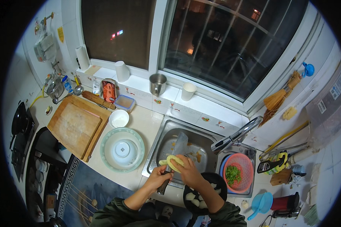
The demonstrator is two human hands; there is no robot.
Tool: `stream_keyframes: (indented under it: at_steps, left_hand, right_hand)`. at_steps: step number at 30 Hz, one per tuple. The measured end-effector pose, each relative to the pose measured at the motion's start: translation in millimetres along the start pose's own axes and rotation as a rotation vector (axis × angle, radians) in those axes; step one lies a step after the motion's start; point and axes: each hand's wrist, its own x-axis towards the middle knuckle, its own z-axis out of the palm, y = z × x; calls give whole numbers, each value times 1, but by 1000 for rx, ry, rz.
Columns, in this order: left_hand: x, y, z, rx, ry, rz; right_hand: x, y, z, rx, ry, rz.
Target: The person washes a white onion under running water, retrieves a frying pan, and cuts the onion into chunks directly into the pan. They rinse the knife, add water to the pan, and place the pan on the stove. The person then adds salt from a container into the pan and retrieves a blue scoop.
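Note:
Over the near edge of the stainless steel sink [170, 127], my left hand [159, 178] grips the dark handle of a kitchen knife [180, 142]; its broad blade points away over the basin. My right hand [189, 170] presses a yellow cloth or sponge [172, 163] against the blade near the handle. Orange-brown scraps lie in the basin. Below my right forearm, a black pan [187, 205] holds several pale, cut vegetable pieces. Right of the basin, a pink colander [245, 173] contains chopped green leaves [233, 175].
A chrome faucet [236, 134] reaches over the sink's right side. To the left are a green-rimmed basin [103, 150] holding an upturned bowl [122, 150], a small white bowl [118, 118] and stacked wooden cutting boards [75, 126]. A blue dipper [261, 203] stands at the lower right.

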Motion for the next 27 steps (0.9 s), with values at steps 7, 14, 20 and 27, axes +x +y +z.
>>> stream_keyframes:
  at_steps: [7, 14, 20, 27]
  left_hand:
    - [-9, -2, -7, -4, -121, -51]
    - [-22, -6, -16, 96, -170, -72]
    - [-20, 1, -24, 832, 48, 135]
    - [-15, -3, -26, 1569, 199, 503]
  right_hand:
    - [7, 32, 2, -210, 107, 67]
    - [19, 84, 5, -350, 55, 360]
    - [6, 90, 12, 328, 287, 677]
    - [-7, 27, -11, 441, 430, 479]
